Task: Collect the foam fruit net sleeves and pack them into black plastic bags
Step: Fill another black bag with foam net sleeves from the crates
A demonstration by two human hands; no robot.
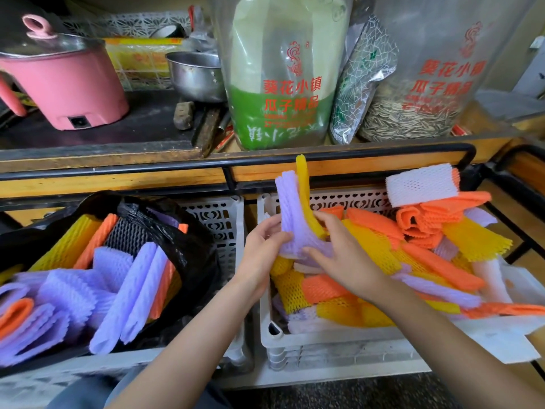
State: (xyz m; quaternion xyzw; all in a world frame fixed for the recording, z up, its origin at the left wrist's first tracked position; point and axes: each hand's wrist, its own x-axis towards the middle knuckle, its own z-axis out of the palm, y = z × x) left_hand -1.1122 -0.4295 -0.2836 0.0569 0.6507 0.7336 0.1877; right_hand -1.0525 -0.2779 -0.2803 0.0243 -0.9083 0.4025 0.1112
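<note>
Gathering foam sleeves over two crates.
Inside the left crate (227,219): black bag (194,255) full of packed sleeves (118,276). Grips an upright purple-and-yellow bundle (290,219) with left hand (262,246) and right hand (345,255), fingers curled round it, above the right crate (324,343) of loose sleeves (368,246).

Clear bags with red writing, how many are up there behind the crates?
2. The green-filled bag stands top middle; the seed-filled bag stands top right. More may be hidden behind them.
</note>
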